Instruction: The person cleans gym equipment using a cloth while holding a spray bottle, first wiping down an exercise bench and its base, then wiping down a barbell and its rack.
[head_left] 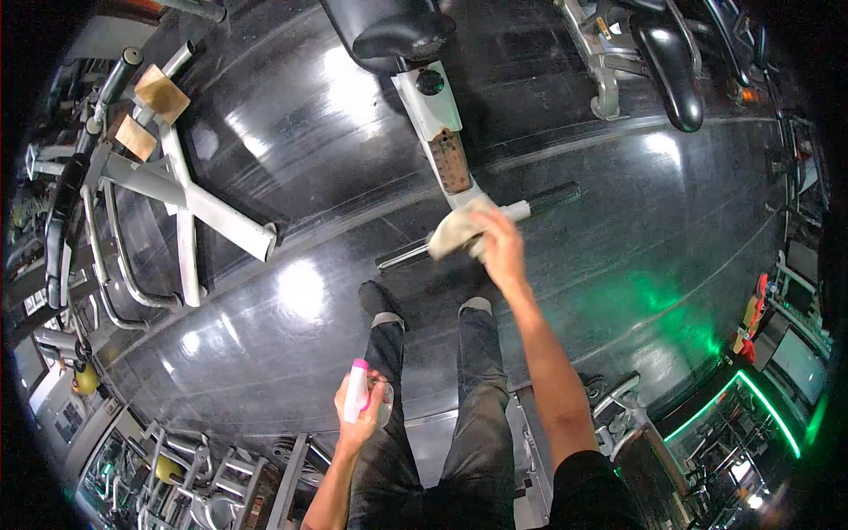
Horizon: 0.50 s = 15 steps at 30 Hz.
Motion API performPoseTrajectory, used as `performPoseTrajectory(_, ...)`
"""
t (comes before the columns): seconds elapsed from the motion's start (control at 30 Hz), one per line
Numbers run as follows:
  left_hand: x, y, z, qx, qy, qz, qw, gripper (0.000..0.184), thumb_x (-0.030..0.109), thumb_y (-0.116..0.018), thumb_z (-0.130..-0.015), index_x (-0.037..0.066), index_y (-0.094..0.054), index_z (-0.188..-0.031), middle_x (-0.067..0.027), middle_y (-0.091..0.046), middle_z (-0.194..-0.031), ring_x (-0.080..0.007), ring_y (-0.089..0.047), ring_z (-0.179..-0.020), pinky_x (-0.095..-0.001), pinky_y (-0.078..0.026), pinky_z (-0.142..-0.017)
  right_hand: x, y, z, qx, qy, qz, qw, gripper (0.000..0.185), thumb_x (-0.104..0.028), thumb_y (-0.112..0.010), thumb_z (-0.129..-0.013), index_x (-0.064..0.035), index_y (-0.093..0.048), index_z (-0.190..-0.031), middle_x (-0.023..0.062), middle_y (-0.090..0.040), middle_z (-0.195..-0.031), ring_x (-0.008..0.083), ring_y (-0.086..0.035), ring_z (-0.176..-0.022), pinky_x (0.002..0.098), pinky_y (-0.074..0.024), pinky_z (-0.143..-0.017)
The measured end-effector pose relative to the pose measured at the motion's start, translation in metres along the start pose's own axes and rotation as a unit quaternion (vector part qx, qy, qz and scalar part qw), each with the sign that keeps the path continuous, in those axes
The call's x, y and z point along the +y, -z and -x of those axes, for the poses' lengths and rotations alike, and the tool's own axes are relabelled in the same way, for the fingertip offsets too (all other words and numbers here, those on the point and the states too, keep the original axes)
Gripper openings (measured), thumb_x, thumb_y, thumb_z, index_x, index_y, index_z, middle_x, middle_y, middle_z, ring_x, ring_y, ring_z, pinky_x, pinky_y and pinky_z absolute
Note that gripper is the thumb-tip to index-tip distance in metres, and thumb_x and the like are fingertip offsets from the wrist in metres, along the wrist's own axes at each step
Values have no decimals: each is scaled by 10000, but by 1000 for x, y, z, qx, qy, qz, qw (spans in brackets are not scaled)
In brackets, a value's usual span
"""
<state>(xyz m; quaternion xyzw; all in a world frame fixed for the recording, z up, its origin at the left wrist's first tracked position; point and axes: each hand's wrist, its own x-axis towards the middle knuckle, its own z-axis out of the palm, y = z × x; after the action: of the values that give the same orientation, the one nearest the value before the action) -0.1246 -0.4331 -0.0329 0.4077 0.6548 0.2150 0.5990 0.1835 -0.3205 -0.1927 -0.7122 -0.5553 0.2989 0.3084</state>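
In my left hand (358,415), low and left of centre, is a spray bottle (357,389) with a white and pink top and a clear body; my fingers are wrapped round it. My right hand (501,252) reaches forward, closed on a pale cloth (457,230) that is slightly blurred. The cloth is over the near end of a white exercise bench frame (424,102), by its crossbar (515,210); whether it touches the metal I cannot tell. A brown, worn-looking plate (451,162) and a black padded seat (402,35) are farther up that frame.
To the left stands a white-framed gym machine (225,219) with tan pads (162,94). Another machine with a black pad (669,75) is at the upper right. Dark shiny flooring (618,265) lies around my feet. A green-lit mirror edge (768,411) shows at lower right.
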Motion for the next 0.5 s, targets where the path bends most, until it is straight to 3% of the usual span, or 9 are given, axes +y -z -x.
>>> performPoseTrajectory(0.1,12,-8,-2,1,11,15,1000,206,-6,-603,-851,-10,-514,-1038,-90,-599,-885,-120,-593,-686,-274,-520,-598,42,-1,-15,71,-69,161,982,327,25,-547,-787,-85,-646,-1079,125,-552,-1250,346,-465,-1207,410,-373,-1019)
performPoseTrajectory(0.17,12,-13,-4,5,20,26,999,208,-2,-605,-852,-13,-514,-1039,-91,-600,-883,-120,-594,-684,-272,-516,-598,52,-24,-5,68,-39,267,961,304,10,-535,-796,-94,-656,-1055,111,-525,-1289,337,-436,-1239,411,-347,-1054)
performPoseTrajectory(0.37,19,-26,-7,-1,15,13,1000,205,4,-603,-855,-23,-512,-1036,-93,-599,-880,-121,-591,-669,-268,-509,-589,2,-95,41,-22,-2,138,990,328,11,-550,-795,-135,-656,-1069,85,-509,-1322,328,-456,-1232,393,-405,-1012)
performPoseTrajectory(0.43,22,-30,-6,-8,8,-3,1000,201,3,-600,-855,-25,-512,-1034,-94,-597,-882,-122,-588,-664,-268,-510,-585,-40,-100,50,-9,-57,15,998,330,80,-519,-769,-89,-669,-1009,105,-538,-1281,330,-470,-1219,377,-420,-1001)
performPoseTrajectory(0.5,23,-32,-3,-4,-2,3,1000,200,7,-603,-856,-27,-510,-1030,-97,-596,-884,-124,-585,-655,-268,-511,-578,-39,-102,48,27,-52,-6,998,358,92,-495,-770,-88,-656,-1035,132,-574,-1218,327,-516,-1170,358,-446,-963)
